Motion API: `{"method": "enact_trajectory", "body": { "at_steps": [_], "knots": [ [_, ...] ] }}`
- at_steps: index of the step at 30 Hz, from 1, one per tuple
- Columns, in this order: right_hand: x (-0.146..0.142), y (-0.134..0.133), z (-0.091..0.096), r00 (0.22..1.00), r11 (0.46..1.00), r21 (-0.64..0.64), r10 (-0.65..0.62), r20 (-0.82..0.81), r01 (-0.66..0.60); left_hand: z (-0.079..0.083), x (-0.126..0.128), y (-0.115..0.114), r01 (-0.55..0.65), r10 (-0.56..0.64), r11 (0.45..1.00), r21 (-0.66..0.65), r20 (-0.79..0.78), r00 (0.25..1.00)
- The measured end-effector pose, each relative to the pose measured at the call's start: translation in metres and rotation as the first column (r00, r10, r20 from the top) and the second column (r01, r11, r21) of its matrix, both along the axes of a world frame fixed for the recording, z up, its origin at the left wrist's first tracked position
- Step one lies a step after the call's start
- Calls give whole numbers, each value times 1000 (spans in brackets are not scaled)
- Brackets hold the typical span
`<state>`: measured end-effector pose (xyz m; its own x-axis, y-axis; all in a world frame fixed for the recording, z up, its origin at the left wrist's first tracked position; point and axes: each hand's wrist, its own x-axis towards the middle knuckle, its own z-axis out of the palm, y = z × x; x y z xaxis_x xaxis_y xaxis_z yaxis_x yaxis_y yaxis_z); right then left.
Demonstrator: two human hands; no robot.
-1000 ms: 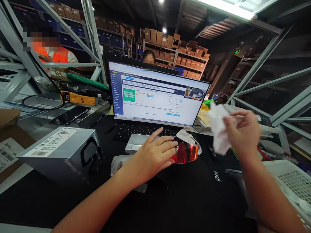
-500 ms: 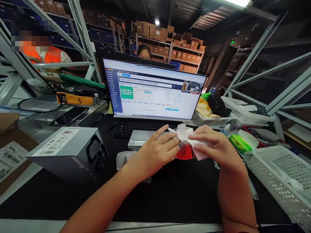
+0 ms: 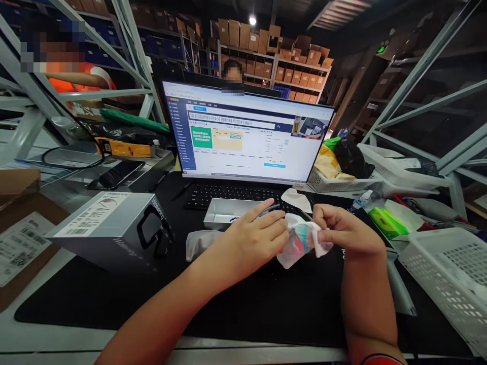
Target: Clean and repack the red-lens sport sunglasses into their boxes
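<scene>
My left hand (image 3: 251,235) is closed around a pair of glasses, with a thin dark temple sticking out above its fingers. A shiny blue-and-pink lens (image 3: 300,238) shows between my hands. My right hand (image 3: 338,228) pinches a white cloth (image 3: 287,259) that wraps around the lens. Another white flap (image 3: 294,197) stands up behind, near the keyboard; whether it belongs to the same cloth I cannot tell. Just beyond my left hand is an open silver box (image 3: 220,210). A grey pouch (image 3: 200,246) lies partly under my left wrist.
A grey box with a glasses picture (image 3: 110,233) stands on the left of the black mat (image 3: 243,309), beside a cardboard carton (image 3: 28,248). Behind are a keyboard (image 3: 201,195) and monitor (image 3: 243,137). White baskets (image 3: 429,253) line the right. Two people are beyond the desk.
The cloth has shifted from over the top of the lens to around its front and right side. My right fingers have curled tighter. The lens now looks blue and pink instead of red.
</scene>
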<state>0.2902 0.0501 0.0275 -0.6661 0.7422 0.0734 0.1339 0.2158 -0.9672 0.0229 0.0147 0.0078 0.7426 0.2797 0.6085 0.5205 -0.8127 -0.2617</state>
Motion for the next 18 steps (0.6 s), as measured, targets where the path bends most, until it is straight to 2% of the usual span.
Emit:
{"method": "enact_trajectory", "body": {
  "at_steps": [4, 7, 10, 12, 14, 16, 18],
  "knots": [
    [-9, -1, 2, 984, 971, 239, -10, 176, -33, -5, 8, -1, -7, 10, 998, 62, -41, 999],
    [-22, -10, 2, 965, 909, 416, -140, 222, 36, -7, 12, -1, -12, 19, 993, 121, -58, 998],
    [-35, -17, -3, 939, 857, 496, -272, 212, 137, -8, 13, 2, -21, 30, 987, 159, -54, 998],
    [-39, -18, -6, 930, 852, 485, -318, 183, 196, -7, 11, 4, -26, 35, 986, 167, -49, 998],
    [-37, -16, -6, 943, 882, 419, -301, 145, 217, -4, 8, 6, -28, 37, 986, 164, -48, 998],
    [-28, -12, -3, 973, 943, 298, -193, 129, 147, -1, 4, 6, -28, 35, 988, 150, -48, 998],
    [-14, -9, 2, 989, 979, 195, -78, 128, 52, 1, -1, 5, -23, 30, 991, 131, -50, 998]
  ]
}}
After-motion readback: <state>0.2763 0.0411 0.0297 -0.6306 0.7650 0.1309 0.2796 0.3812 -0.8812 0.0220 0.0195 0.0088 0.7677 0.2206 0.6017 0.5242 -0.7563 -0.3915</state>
